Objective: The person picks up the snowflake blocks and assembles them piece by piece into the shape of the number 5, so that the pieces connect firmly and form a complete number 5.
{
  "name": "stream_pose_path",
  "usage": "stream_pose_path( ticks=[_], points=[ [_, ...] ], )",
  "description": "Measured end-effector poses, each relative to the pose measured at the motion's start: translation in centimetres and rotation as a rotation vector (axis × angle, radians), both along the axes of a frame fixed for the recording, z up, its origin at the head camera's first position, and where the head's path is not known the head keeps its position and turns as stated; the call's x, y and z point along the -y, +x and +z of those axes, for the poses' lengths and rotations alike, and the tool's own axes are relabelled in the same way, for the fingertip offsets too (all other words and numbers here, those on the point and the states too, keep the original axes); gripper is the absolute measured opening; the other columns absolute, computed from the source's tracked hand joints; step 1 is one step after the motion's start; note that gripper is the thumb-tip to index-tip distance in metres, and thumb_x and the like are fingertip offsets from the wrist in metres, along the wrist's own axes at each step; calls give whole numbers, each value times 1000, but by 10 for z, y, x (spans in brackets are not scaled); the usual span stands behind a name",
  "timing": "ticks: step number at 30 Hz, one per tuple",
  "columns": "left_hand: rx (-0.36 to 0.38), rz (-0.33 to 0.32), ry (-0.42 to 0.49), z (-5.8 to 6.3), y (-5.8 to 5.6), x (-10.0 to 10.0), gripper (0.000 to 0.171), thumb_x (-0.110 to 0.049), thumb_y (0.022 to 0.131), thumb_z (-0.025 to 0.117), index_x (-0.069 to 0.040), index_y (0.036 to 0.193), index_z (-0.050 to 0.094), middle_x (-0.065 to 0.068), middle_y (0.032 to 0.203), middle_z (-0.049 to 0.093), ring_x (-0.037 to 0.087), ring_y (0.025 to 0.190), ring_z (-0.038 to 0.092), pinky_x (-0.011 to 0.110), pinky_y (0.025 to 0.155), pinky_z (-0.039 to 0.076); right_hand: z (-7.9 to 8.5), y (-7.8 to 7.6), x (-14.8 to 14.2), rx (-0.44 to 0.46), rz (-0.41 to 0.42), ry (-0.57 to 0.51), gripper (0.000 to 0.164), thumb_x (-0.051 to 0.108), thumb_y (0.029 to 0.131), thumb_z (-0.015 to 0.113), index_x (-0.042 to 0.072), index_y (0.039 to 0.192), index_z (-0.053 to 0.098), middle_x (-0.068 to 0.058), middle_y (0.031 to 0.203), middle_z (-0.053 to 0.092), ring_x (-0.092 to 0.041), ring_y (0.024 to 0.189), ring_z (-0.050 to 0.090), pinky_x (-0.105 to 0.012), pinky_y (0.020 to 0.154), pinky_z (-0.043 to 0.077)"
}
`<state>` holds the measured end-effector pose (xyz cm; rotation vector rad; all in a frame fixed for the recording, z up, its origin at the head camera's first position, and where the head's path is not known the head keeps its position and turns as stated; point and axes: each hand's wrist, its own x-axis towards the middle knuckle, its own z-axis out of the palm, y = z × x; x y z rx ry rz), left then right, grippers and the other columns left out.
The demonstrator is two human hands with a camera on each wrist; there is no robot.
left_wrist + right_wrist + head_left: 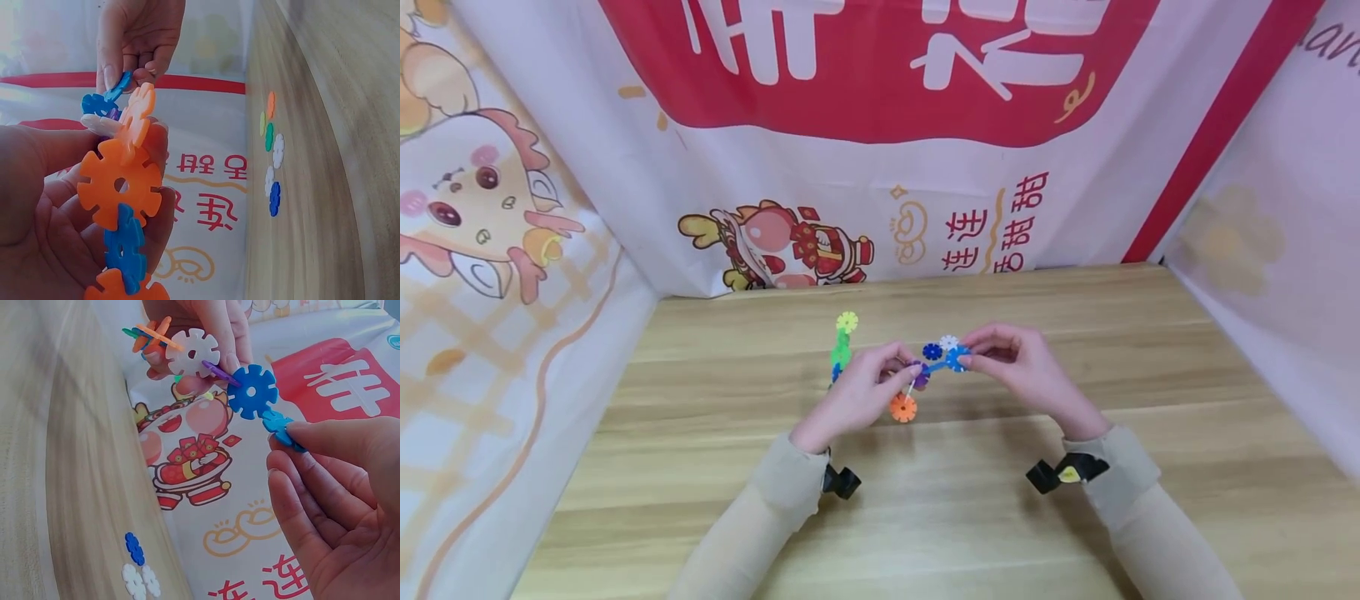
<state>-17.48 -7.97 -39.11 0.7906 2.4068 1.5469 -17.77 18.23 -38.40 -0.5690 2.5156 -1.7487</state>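
A chain of slotted plastic snowflake discs is held between both hands. My left hand [857,385] grips its middle, where orange discs [119,181], a blue disc [125,250], a white disc [194,353] and a purple disc [220,374] interlock. Beyond the purple one is a blue disc [252,391], slotted to a lighter blue disc [278,425]. My right hand [1018,367] pinches that lighter disc between thumb and fingertips. Green discs [841,354] and a yellow disc [847,322] show past the left hand; whether they join the chain is partly hidden.
Loose discs lie on the wooden table [925,517] behind the hands, among them a dark blue disc [932,351] and a white disc [949,342]. Printed cloth [820,167] hangs along the back and sides. Black wrist mounts [842,482] sit at both cuffs.
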Motion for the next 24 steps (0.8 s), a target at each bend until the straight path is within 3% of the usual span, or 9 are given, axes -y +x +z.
stream_pose_path(
  ticks=[5, 15, 24],
  points=[
    [-10, 1, 10, 0, 1, 1, 11, -19, 106, 58, -13, 103, 67, -2, 95, 74, 18, 81, 71, 34, 66, 58, 0, 1, 1, -11, 6, -12, 15, 11, 94, 76, 5, 108, 73, -14, 97, 72, -26, 86, 70, -32, 79, 58],
    [-122, 0, -20, 1, 4, 1, 14, -26, 106, 59, -17, 104, 69, -4, 93, 72, 11, 76, 65, 32, 69, 57, -2, 3, -3, -70, 37, -45, 15, 9, 94, 76, 4, 108, 73, -9, 100, 73, -25, 88, 70, -32, 78, 59],
    [-140, 12, -32, 1, 5, 2, 12, -25, 106, 60, -17, 103, 69, -9, 92, 71, 9, 78, 66, 30, 71, 58, -1, 4, -5, -81, 63, -54, 14, 7, 94, 75, 6, 108, 73, -7, 100, 73, -25, 86, 71, -34, 76, 60]
  ],
)
